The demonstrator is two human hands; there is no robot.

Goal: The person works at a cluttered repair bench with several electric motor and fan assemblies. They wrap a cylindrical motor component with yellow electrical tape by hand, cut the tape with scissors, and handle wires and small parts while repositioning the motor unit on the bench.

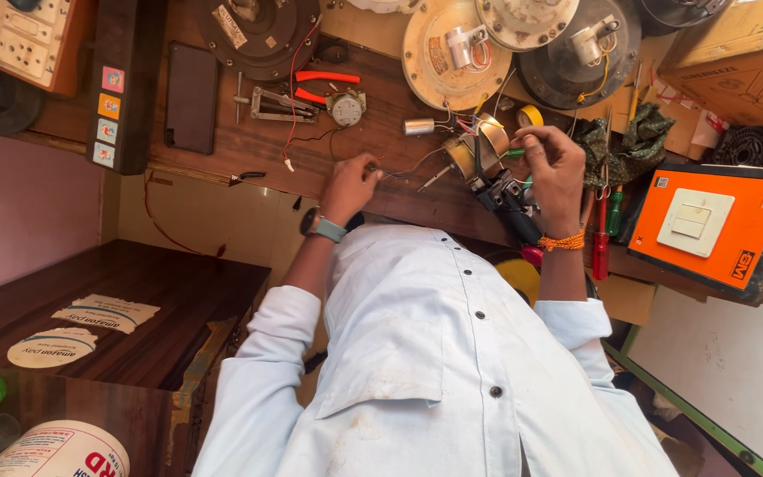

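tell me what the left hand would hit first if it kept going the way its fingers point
Probably the small motor part with wires: the left hand points along the wooden bench toward it and the right hand, though depth is unclear.

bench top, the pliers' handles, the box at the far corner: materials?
Bench top: looks like dark-stained wood, with grain lines and a worn matte face. Pliers' handles: likely plastic or rubber sleeves, a smooth uniform red-orange. Box: corrugated cardboard, matte brown with folded edges.
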